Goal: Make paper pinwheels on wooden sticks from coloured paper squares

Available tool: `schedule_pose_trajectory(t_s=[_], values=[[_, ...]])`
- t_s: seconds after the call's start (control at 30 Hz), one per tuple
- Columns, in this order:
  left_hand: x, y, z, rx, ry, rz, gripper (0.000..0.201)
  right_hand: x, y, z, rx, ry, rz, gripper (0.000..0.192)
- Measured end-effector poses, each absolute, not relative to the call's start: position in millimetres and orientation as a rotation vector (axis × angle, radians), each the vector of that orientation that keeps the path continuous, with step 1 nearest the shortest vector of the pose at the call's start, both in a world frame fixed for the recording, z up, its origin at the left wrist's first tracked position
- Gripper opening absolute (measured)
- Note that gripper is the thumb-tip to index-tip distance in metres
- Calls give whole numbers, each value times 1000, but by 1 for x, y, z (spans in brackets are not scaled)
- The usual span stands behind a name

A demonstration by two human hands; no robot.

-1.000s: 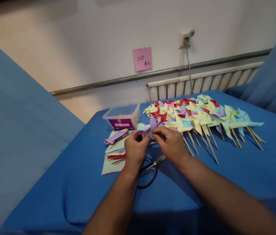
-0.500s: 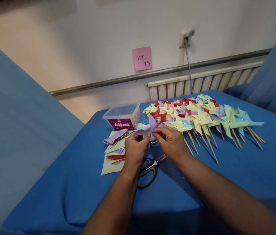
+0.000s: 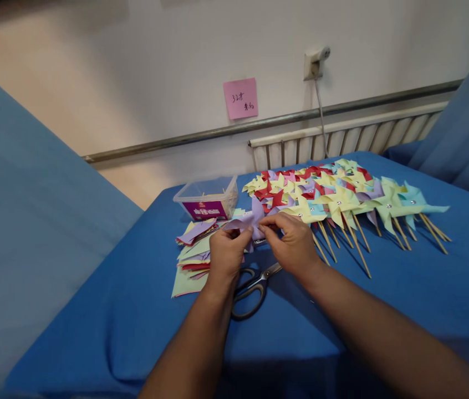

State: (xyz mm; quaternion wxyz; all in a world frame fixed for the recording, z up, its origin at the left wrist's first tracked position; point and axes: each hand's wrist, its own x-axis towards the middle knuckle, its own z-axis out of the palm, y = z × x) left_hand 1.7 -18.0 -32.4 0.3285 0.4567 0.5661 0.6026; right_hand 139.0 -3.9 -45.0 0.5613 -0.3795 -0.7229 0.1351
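Note:
A purple paper pinwheel (image 3: 256, 208) with folded blades is held up between both hands, above the table. My left hand (image 3: 228, 252) pinches its left side with thumb and fingers. From the right, the thumb and forefinger of my right hand (image 3: 295, 244) press on the pinwheel near its centre; whatever lies under those fingertips is hidden. Dark-handled scissors (image 3: 251, 293) lie on the blue cloth below the hands. Partly covered by the left hand is a stack of coloured paper (image 3: 195, 252). A small metallic object (image 3: 260, 241) shows just under the pinwheel, its kind unclear.
Many finished pinwheels (image 3: 340, 204) on wooden sticks lie in a heap at the right. A clear plastic box (image 3: 232, 195) with a purple label stands behind the paper. Beyond the blue-covered table (image 3: 143, 310) are a radiator (image 3: 351, 136) and a wall pipe (image 3: 201, 137).
My left hand has shifted very slightly left with its side of the pinwheel. My right hand stays almost in place, still pinching near the centre.

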Motion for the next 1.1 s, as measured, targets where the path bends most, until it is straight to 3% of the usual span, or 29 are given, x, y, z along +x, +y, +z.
schedule_pose_trajectory(t_s=[1.1], values=[[-1,-16,-39,1140,1395,1499,27,137,3,-53,-904,-1687,426,10]])
